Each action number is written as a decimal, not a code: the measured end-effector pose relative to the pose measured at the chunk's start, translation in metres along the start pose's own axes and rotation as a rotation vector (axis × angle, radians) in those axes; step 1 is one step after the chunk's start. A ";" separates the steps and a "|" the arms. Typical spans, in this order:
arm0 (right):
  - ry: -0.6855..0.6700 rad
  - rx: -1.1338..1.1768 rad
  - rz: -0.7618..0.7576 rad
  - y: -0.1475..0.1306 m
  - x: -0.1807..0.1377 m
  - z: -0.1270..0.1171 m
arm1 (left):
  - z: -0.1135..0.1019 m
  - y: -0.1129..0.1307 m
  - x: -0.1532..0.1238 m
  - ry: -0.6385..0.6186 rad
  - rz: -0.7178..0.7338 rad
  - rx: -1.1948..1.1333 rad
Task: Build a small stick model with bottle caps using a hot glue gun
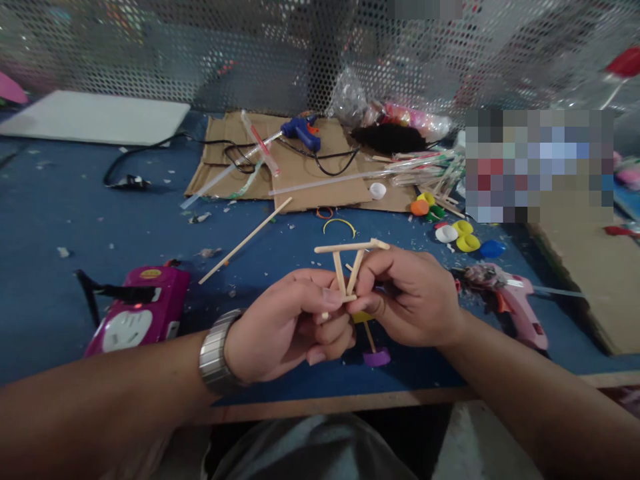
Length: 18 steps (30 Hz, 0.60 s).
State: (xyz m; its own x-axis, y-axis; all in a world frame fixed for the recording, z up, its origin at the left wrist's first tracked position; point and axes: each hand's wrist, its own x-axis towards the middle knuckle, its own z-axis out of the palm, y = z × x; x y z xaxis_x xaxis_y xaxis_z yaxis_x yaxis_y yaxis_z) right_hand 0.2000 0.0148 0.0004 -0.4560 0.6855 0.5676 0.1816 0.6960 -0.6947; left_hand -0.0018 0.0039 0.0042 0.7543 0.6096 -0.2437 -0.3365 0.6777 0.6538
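A small frame of wooden sticks (340, 272) is held up between my two hands over the front of the table. My left hand (295, 320), with a metal watch at the wrist, pinches its lower part between thumb and fingers. On the other side, my right hand (413, 293) closes its fingertips on the frame's right side. One stick lies across the top, and two slanted sticks run down from it to a short lower piece. Below the hands, a stick with a purple piece (377, 357) on its end shows beside a yellow part, mostly hidden.
A pink glue gun (523, 307) lies right of my hands, near bottle caps (465, 237). Cardboard (320, 190) at the back carries a blue glue gun (303, 133). Left are a loose wooden stick (245, 241) and a magenta power box (135, 310). Perforated metal (250, 60) borders the back.
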 end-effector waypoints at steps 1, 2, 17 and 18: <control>-0.003 0.003 0.003 0.000 0.000 0.000 | 0.000 0.000 0.000 0.001 0.000 0.002; -0.003 0.007 0.003 -0.001 0.000 0.000 | 0.000 0.000 0.000 0.003 -0.001 0.005; 0.042 0.049 -0.006 0.007 -0.006 0.002 | -0.001 -0.001 0.000 -0.029 0.029 0.028; 0.042 0.035 -0.019 0.006 -0.005 0.002 | -0.001 0.000 0.000 -0.031 0.028 0.028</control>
State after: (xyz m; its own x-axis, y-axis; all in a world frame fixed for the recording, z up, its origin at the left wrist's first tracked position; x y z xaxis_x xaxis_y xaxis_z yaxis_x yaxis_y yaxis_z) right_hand 0.2017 0.0155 -0.0077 -0.4219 0.6810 0.5985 0.1426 0.7018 -0.6980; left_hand -0.0019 0.0043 0.0032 0.7621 0.6147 -0.2034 -0.3419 0.6488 0.6798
